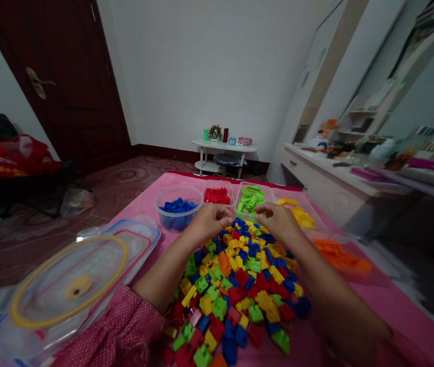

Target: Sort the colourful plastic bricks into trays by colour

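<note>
A large heap of mixed toy building bricks (239, 278) in blue, yellow, red, green and orange lies on a pink cloth (151, 204). My left hand (211, 223) is at the far left of the heap, its fingers bent and its thumb close to the fingertips; whatever is between them is too small to make out. Across from it, my right hand (278, 220) hovers at the far right side, thumb and fingers curved and slightly apart, with nothing visible in them. Beyond the hands stand a round tub of blue bricks (178, 206), a box of red bricks (217, 195) and a box of green bricks (251, 198).
To the right are yellow bricks (303, 216) and orange bricks (341, 255) in clear containers. Clear lids (136, 239), one with a yellow rim (127, 250), lie stacked at left. A white dresser (327, 173) stands right; a small white table (224, 145) is against the wall.
</note>
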Motion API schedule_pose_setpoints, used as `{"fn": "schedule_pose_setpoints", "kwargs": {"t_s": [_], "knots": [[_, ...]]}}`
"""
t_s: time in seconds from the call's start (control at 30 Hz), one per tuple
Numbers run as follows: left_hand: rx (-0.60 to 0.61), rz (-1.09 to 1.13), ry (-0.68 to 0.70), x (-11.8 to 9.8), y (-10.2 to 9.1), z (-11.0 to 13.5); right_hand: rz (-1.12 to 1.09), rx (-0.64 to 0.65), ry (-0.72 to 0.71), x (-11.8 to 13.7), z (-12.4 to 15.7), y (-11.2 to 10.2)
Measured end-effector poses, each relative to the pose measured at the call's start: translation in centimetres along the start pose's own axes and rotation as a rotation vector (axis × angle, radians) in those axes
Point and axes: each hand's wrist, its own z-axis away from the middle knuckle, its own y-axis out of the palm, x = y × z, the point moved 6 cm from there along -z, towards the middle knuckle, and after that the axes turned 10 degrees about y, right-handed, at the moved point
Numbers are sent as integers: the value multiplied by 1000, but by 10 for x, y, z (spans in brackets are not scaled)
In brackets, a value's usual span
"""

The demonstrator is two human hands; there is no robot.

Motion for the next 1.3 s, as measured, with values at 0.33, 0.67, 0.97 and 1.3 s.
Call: {"fn": "schedule_pose_setpoints", "kwargs": {"t_s": [0.33,0.67,0.97,1.3], "knots": [[209,-252,149,-18,24,6,127,116,-35,-12,22,29],[266,-241,112,-11,32,7,421,414,121,-36,34,-20],[126,42,-12,-9,25,4,230,428,38,-30,38,-6],[-41,705,-189,-25,12,4,-1063,417,298,18,47,2]]}}
